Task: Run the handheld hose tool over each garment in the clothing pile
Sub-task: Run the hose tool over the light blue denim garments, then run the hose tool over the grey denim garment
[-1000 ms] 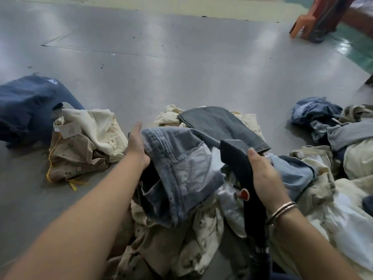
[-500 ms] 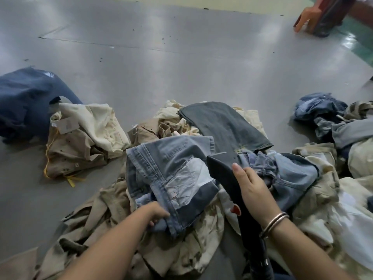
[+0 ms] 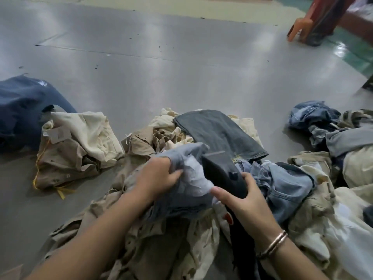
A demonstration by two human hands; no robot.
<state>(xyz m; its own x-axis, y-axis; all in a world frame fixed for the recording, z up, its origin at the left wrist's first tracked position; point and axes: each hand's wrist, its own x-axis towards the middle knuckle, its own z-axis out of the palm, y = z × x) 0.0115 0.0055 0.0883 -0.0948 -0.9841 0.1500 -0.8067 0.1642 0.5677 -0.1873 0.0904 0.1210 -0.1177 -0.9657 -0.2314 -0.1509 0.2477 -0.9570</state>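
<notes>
A pile of beige, cream and denim garments [image 3: 157,235] covers the floor in front of me. My left hand [image 3: 159,176] grips a bunched light blue denim garment [image 3: 187,158] with its white lining showing. My right hand [image 3: 242,201] holds the black handheld hose tool [image 3: 222,170], whose wide flat nozzle sits against that garment's right side. The tool's dark hose runs down under my right wrist, beside a small red part [image 3: 227,217]. A dark grey pair of jeans [image 3: 218,132] lies just beyond the nozzle.
A folded beige and cream garment [image 3: 76,146] and a navy one [image 3: 22,106] lie apart at the left. More denim and cream clothes [image 3: 331,134] are heaped at the right. Grey floor [image 3: 171,77] stretches ahead, with an orange stool [image 3: 298,27] far right.
My left hand moved up from the garment's lower hem and gathered the light denim into a bunch. The tool's nozzle shifted right and up against it.
</notes>
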